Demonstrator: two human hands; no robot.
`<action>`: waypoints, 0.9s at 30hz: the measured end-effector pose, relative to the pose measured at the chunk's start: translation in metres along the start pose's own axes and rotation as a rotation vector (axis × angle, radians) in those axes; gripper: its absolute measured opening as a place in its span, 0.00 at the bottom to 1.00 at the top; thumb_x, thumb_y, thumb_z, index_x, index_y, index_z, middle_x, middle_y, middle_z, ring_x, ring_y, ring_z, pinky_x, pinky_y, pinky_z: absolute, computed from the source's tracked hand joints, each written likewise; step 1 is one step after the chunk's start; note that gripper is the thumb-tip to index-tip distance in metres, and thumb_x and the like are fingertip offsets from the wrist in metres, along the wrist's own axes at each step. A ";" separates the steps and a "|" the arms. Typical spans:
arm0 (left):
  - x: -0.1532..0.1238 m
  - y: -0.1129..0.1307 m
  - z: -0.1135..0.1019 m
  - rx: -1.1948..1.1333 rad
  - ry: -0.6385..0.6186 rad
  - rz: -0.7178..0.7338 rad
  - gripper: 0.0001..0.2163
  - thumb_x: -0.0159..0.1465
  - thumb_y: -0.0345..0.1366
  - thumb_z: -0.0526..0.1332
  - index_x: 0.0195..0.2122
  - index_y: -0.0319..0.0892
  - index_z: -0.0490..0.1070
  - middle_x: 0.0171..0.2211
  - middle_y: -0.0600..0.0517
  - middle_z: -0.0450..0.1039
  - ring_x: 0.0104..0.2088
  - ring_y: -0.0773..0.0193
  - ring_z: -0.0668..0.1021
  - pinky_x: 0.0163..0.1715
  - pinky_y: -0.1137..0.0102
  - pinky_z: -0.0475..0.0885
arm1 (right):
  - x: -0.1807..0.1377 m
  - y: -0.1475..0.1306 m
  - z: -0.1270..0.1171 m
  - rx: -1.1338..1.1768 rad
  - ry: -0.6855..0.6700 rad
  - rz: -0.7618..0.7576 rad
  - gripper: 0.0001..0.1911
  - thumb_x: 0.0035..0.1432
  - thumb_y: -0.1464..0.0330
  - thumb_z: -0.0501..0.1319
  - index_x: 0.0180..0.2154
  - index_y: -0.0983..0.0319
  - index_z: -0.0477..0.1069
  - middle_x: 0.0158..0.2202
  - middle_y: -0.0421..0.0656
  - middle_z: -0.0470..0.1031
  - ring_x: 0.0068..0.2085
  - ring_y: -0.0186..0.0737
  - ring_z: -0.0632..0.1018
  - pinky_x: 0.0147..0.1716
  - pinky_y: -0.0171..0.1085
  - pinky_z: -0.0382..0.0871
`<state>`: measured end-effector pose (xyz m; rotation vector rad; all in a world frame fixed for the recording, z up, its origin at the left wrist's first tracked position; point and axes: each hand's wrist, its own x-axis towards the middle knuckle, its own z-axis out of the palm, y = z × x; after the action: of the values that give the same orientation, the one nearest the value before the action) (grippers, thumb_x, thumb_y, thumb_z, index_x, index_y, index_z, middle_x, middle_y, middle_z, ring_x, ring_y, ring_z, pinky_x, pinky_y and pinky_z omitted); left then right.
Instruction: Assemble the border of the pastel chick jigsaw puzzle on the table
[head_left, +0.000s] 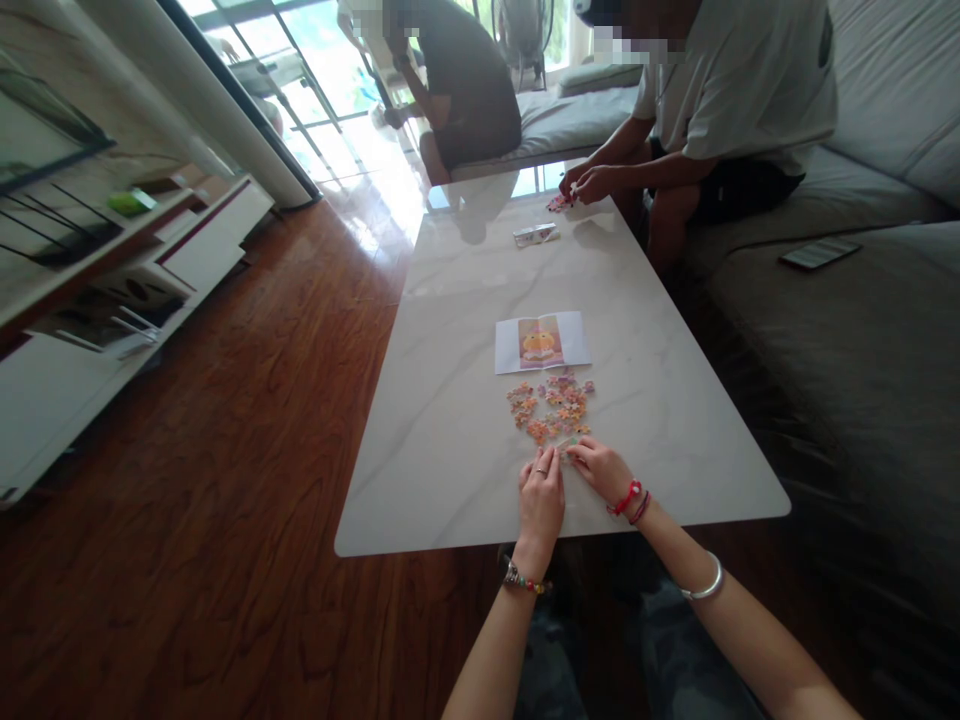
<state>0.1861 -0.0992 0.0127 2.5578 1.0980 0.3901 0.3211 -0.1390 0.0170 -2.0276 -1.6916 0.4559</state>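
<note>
Puzzle pieces (551, 405) just beyond left hand (541, 500) and right hand (600, 468), nearly touching

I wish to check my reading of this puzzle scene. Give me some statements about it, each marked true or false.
1. The left hand and the right hand are both over the table, at the near edge of the puzzle pieces. True.
2. The printed picture lies between the puzzle pieces and the hands. False: it lies beyond the pieces, on their far side.
3. The right wrist wears a red cord. True.
4. The phone lies on the table. False: it lies on the sofa.
</note>
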 end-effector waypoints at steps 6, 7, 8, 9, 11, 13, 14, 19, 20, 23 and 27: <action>-0.001 -0.008 0.004 0.017 -0.023 0.039 0.19 0.61 0.28 0.45 0.54 0.42 0.57 0.54 0.47 0.62 0.55 0.60 0.62 0.54 0.59 0.58 | 0.003 0.000 -0.002 -0.055 -0.022 -0.007 0.10 0.57 0.69 0.51 0.35 0.61 0.70 0.33 0.44 0.69 0.31 0.34 0.71 0.30 0.31 0.63; -0.001 -0.008 0.004 0.016 -0.025 0.047 0.19 0.61 0.28 0.45 0.54 0.42 0.57 0.54 0.47 0.61 0.55 0.60 0.62 0.54 0.59 0.58 | 0.003 0.000 -0.002 -0.056 -0.024 -0.013 0.10 0.57 0.69 0.51 0.35 0.61 0.70 0.34 0.44 0.69 0.31 0.34 0.71 0.30 0.31 0.63; -0.001 -0.009 0.004 0.014 -0.026 0.054 0.19 0.61 0.28 0.45 0.54 0.42 0.57 0.54 0.47 0.61 0.55 0.60 0.62 0.54 0.59 0.58 | 0.004 0.000 -0.003 -0.059 -0.028 -0.019 0.10 0.57 0.69 0.51 0.36 0.61 0.70 0.34 0.44 0.69 0.31 0.34 0.71 0.30 0.31 0.63; -0.002 -0.009 0.004 0.012 -0.024 0.058 0.19 0.61 0.28 0.45 0.54 0.42 0.57 0.54 0.47 0.61 0.56 0.60 0.61 0.54 0.59 0.57 | 0.004 0.000 -0.003 -0.063 -0.034 -0.023 0.10 0.57 0.69 0.51 0.35 0.61 0.71 0.33 0.44 0.69 0.31 0.34 0.71 0.30 0.31 0.63; -0.002 -0.010 0.004 0.010 -0.020 0.064 0.19 0.62 0.28 0.45 0.55 0.43 0.56 0.54 0.47 0.61 0.56 0.60 0.61 0.55 0.59 0.57 | 0.005 0.000 -0.003 -0.066 -0.036 -0.021 0.11 0.57 0.69 0.51 0.33 0.61 0.72 0.31 0.44 0.70 0.30 0.34 0.71 0.30 0.32 0.63; -0.003 -0.011 0.004 0.012 -0.022 0.074 0.20 0.62 0.28 0.46 0.55 0.44 0.56 0.54 0.47 0.61 0.56 0.60 0.61 0.55 0.59 0.57 | 0.005 0.000 -0.003 -0.042 -0.025 -0.013 0.12 0.57 0.68 0.51 0.32 0.60 0.72 0.30 0.44 0.70 0.30 0.34 0.71 0.30 0.32 0.64; -0.003 -0.011 0.003 0.014 -0.027 0.080 0.20 0.62 0.28 0.46 0.55 0.45 0.56 0.54 0.47 0.61 0.56 0.60 0.60 0.55 0.59 0.57 | 0.004 0.000 -0.003 -0.026 -0.018 -0.009 0.12 0.56 0.68 0.51 0.32 0.60 0.73 0.30 0.44 0.70 0.30 0.34 0.71 0.30 0.32 0.64; -0.003 -0.013 0.002 0.032 -0.045 0.105 0.20 0.62 0.29 0.46 0.55 0.47 0.56 0.55 0.48 0.59 0.57 0.59 0.60 0.55 0.58 0.56 | 0.003 0.000 -0.001 0.044 0.004 0.014 0.12 0.56 0.67 0.51 0.33 0.60 0.73 0.30 0.44 0.71 0.31 0.35 0.72 0.33 0.34 0.65; -0.003 -0.013 0.002 0.035 -0.049 0.107 0.20 0.62 0.28 0.46 0.55 0.47 0.56 0.55 0.48 0.59 0.57 0.59 0.60 0.55 0.58 0.56 | 0.003 0.000 0.000 0.057 0.010 0.014 0.12 0.56 0.68 0.51 0.34 0.60 0.73 0.31 0.44 0.71 0.32 0.35 0.72 0.33 0.34 0.65; -0.004 -0.013 0.003 0.036 -0.049 0.109 0.20 0.62 0.29 0.45 0.56 0.46 0.55 0.55 0.48 0.59 0.57 0.59 0.59 0.55 0.58 0.55 | 0.002 0.000 0.001 0.072 0.031 0.020 0.11 0.56 0.68 0.51 0.35 0.60 0.72 0.32 0.44 0.71 0.33 0.36 0.72 0.34 0.34 0.66; -0.004 -0.014 0.004 0.025 -0.015 0.107 0.20 0.62 0.29 0.45 0.56 0.44 0.54 0.55 0.48 0.59 0.57 0.60 0.59 0.56 0.59 0.55 | -0.001 0.006 -0.004 0.098 0.041 0.013 0.09 0.56 0.69 0.52 0.35 0.61 0.70 0.33 0.44 0.69 0.33 0.35 0.72 0.34 0.34 0.66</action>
<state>0.1760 -0.0944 0.0026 2.6447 0.9692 0.3858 0.3282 -0.1410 0.0170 -1.9651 -1.6014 0.4880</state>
